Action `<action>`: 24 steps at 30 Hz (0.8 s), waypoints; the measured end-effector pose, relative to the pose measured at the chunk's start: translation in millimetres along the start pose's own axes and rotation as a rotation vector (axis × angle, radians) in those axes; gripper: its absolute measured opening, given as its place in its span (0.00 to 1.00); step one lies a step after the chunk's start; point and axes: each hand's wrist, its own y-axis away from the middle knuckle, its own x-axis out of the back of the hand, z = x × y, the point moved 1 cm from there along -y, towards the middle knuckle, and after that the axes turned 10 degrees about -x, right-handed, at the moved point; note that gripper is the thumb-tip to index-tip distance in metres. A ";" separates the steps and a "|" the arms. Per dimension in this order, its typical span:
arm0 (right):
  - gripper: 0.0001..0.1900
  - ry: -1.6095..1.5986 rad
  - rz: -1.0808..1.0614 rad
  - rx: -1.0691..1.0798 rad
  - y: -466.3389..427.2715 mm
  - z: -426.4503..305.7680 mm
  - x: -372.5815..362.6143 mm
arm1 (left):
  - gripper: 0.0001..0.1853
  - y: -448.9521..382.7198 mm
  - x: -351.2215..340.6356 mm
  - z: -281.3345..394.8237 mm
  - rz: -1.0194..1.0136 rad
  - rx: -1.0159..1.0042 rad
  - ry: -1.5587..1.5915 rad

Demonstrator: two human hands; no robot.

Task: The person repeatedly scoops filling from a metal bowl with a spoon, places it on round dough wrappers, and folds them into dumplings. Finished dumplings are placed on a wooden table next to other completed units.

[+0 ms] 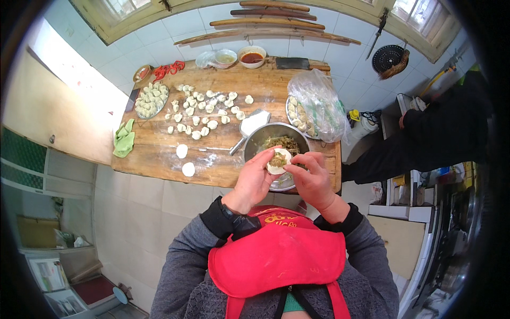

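My left hand (255,177) holds a round dough wrapper (279,161) with a mound of filling on it, above a large metal bowl (252,145). The fingertips of my right hand (312,175) pinch the wrapper's right edge. Chopped filling (285,142) lies in the bowl. To the left, two flat wrappers (182,151) rest on the floured wooden table (151,149). Many small dumplings (212,125) are spread over the boards behind them. A metal scoop of flour (255,123) lies against the bowl's far left side.
A plate of dumplings (152,99) and a green cloth (124,138) lie at the left. A plastic-covered plate (316,109) stands at the right. Along the back are a bowl of red sauce (252,57) and a cleaver (293,63). Another person (438,123) stands at the right.
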 end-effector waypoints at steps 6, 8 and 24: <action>0.16 -0.075 0.028 0.018 -1.7 1.2 -3.6 | 0.18 8.3 -11.0 4.1 -0.022 0.007 -0.047; 0.18 -0.101 0.057 0.026 -3.1 1.4 -4.1 | 0.18 12.0 -14.2 6.9 -0.057 0.007 -0.062; 0.24 -0.084 0.055 0.095 -24.0 1.4 -6.6 | 0.20 28.3 -24.9 21.8 -0.104 -0.032 -0.089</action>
